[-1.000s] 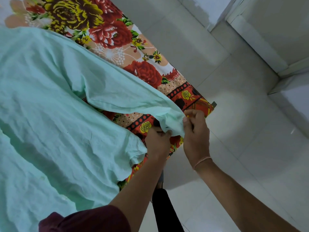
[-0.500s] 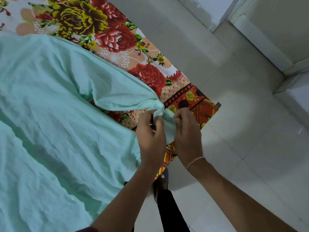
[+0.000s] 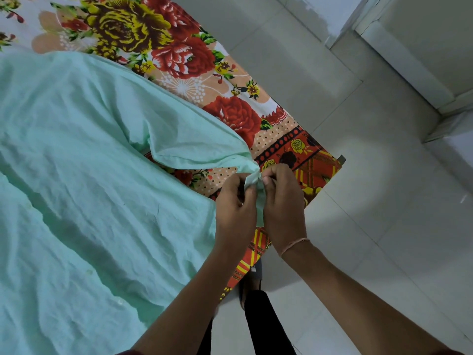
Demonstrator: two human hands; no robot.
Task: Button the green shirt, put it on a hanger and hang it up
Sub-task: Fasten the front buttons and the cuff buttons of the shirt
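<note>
Your left hand [image 3: 235, 203] and right hand [image 3: 284, 201] now meet fingertip to fingertip, bunching the sleeve end of the pale green cotton shirt [image 3: 102, 175] between them.

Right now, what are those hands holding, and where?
The left hand and right hand pinch the green shirt at the end of one sleeve.

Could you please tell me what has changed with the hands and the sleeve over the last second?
The left hand and right hand have drawn together, bunching the sleeve cuff of the light green fabric shirt, which was a flat flap, between them. Both kept their hold; the shirt's body stays spread on the red floral bedsheet.
</note>
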